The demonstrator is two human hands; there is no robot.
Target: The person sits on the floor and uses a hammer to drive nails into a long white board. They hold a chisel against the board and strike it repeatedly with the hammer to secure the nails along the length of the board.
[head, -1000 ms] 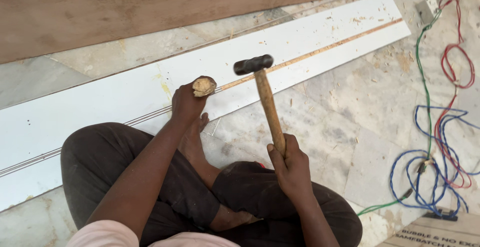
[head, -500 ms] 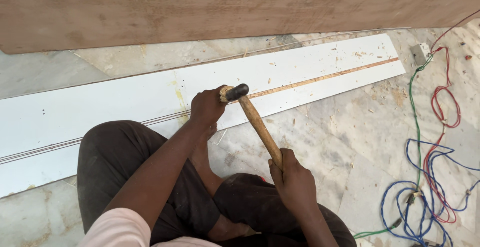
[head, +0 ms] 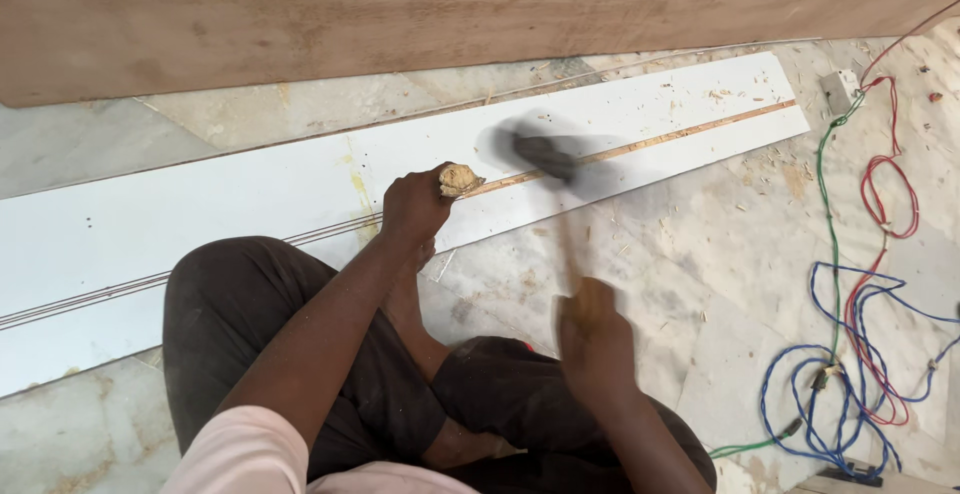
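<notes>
White board lies flat on the stone floor, running from far left of the left hand across to past the right hand, with a thin groove along it. Plywood sheet stands beyond both hands. Left hand is clenched around a chisel, only its battered wooden handle top showing above the fist, planted on the board's groove line. Hammer is motion-blurred, its dark head just right of the chisel top, above the board, not touching it. Right hand grips the hammer's wooden shaft low down, blurred, nearer the body and right of the left hand. Person's knees in dark trousers sit below both hands. Tangle of red, blue and green wires lies well right of the right hand, on the floor.
</notes>
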